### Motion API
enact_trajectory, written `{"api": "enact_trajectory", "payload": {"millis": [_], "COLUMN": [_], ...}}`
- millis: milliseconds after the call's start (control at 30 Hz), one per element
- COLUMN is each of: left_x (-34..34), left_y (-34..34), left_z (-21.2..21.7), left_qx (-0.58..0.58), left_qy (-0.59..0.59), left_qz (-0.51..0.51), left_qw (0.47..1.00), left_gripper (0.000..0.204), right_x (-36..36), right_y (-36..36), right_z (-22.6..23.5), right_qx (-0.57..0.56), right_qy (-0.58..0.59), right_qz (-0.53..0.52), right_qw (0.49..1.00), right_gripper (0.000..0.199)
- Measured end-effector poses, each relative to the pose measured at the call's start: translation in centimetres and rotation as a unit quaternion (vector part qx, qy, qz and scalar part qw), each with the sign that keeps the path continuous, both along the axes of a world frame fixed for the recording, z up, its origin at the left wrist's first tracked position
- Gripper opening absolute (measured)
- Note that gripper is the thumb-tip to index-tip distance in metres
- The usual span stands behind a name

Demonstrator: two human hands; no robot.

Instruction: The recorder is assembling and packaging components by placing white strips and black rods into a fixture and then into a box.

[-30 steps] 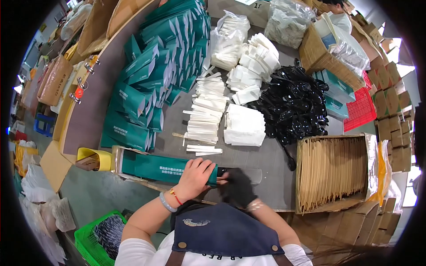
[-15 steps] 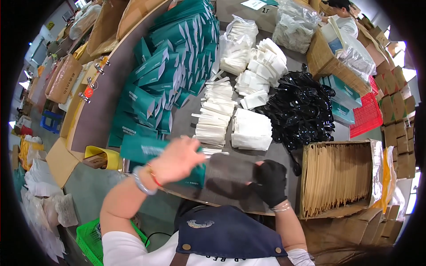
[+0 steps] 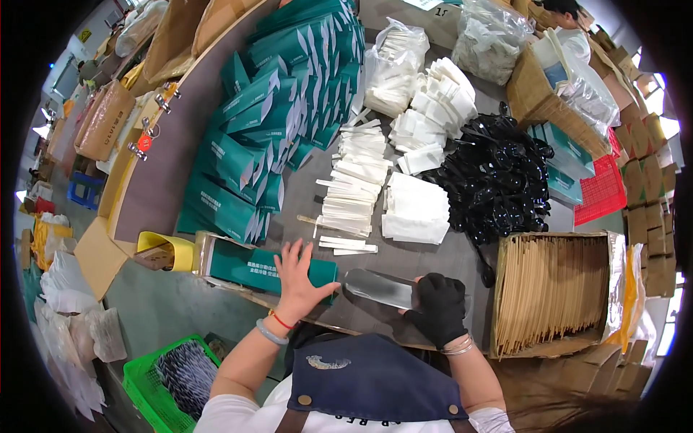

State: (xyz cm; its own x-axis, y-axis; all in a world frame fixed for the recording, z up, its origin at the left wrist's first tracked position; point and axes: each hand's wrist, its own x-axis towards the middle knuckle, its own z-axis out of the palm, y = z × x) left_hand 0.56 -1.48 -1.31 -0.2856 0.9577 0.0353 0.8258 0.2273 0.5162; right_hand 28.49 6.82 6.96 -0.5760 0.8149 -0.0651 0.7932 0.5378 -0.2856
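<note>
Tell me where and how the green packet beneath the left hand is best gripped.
Probably across its right end, from above, thumb on the near long edge, fingers on the far one. The green packet lies flat, its length running left to right. Its left end meets a cardboard holder, and the shiny strip crowds the right, so a sideways approach looks tighter.

Grey counter [image 3: 462, 263], crowded: heaped green packs [image 3: 245, 119] left, another green pack [image 3: 242, 265] along front edge, loose white strips [image 3: 354, 187] mid, flat white packets [image 3: 415, 209] just right, glossy black pieces [image 3: 498, 177] further right, plastic bags [image 3: 489, 45] toward back, open cardboard box [image 3: 552, 347] front right.
</note>
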Motion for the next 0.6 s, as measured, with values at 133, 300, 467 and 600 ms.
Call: {"api": "enact_trajectory", "payload": {"millis": [133, 300, 467, 600], "left_x": [-0.3, -0.3, -1.5, -2.1], "left_y": [0.4, 0.9, 4.8, 8.1], "left_z": [0.0, 1.6, 1.6, 1.1], "left_qx": [-0.011, -0.023, 0.077, 0.088], "left_qy": [-0.02, -0.025, -0.092, 0.067], "left_qz": [-0.005, -0.012, -0.113, -0.156], "left_qw": [1.0, 0.999, 0.986, 0.982], "left_gripper": [0.098, 0.098, 0.046, 0.012], "right_x": [-0.6, -6.3, -5.3, 3.4], "right_y": [0.0, -0.8, 0.3, 2.2], "right_z": [-0.9, -4.3, -4.8, -4.3], "right_qx": [-0.043, -0.03, 0.029, 0.109], "right_qy": [0.029, 0.129, 0.21, 0.203], "right_qz": [0.023, 0.065, 0.029, -0.111], "right_qw": [0.998, 0.989, 0.977, 0.967], "right_gripper": [0.059, 0.059, 0.057, 0.044]}}
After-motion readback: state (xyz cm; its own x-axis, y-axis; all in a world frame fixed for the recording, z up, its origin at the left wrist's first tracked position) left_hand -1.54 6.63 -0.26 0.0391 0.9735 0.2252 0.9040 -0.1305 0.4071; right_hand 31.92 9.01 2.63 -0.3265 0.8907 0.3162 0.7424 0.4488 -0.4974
